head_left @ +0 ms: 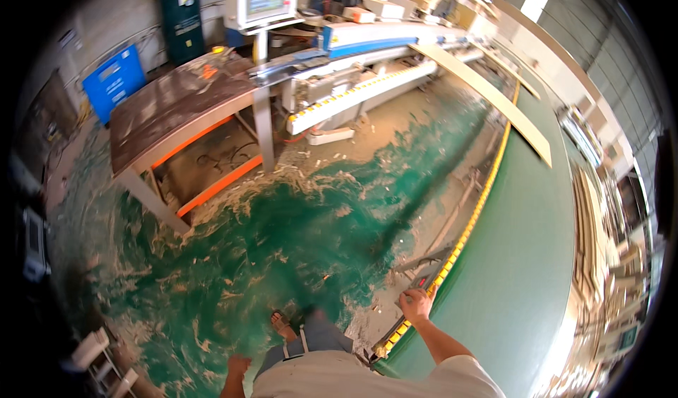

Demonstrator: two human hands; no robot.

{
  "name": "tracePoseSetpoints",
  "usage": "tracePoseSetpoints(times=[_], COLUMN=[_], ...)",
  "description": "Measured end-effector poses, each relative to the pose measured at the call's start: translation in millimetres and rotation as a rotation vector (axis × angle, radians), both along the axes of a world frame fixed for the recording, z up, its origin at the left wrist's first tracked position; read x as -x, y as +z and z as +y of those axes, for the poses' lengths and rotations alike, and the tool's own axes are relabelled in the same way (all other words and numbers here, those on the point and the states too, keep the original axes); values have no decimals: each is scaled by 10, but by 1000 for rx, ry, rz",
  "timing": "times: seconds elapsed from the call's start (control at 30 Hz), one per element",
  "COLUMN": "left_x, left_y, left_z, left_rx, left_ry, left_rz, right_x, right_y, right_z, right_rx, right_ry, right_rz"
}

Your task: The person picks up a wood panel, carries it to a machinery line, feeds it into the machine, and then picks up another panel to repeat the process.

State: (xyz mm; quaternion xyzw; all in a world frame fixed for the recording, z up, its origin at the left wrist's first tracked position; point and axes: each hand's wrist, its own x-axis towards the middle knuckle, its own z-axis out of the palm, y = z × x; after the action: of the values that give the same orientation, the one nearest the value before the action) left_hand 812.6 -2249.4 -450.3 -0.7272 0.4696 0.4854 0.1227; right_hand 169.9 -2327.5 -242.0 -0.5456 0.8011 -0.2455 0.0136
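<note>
Right hand [415, 305]: grip lay loosely curled, clamped on nothing, resting on the yellow-striped edge [472, 218] of the green conveyor desk [526, 257], beside a small control box [422, 282]. Left hand [237, 365]: hung at the side, grip closed, holding nothing visible. Long pale board [487, 94] lay farther along the desk.

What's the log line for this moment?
right hand: on conveyor edge | left hand: free, by hip | board: on green belt
</note>
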Motion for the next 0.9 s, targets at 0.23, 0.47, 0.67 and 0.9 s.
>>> tracePoseSetpoints(times=[0.23,0.47,0.67,0.9], left_x=[68,121,223,103], left_y=[138,81,2365,4128], left_z=[224,286,-1005,-903], left_rx=[142,411,657,960], left_ry=[711,1340,1223,776], left_rz=[157,794,1415,1838], right_x=[-34,-41,119,-105], right_y=[-255,-319,-352,-216], right_z=[115,-41,24,44], right_rx=[4,-12,-140,-196], right_ry=[-52,-22,-36,-30], right_rz=[87,161,251,238])
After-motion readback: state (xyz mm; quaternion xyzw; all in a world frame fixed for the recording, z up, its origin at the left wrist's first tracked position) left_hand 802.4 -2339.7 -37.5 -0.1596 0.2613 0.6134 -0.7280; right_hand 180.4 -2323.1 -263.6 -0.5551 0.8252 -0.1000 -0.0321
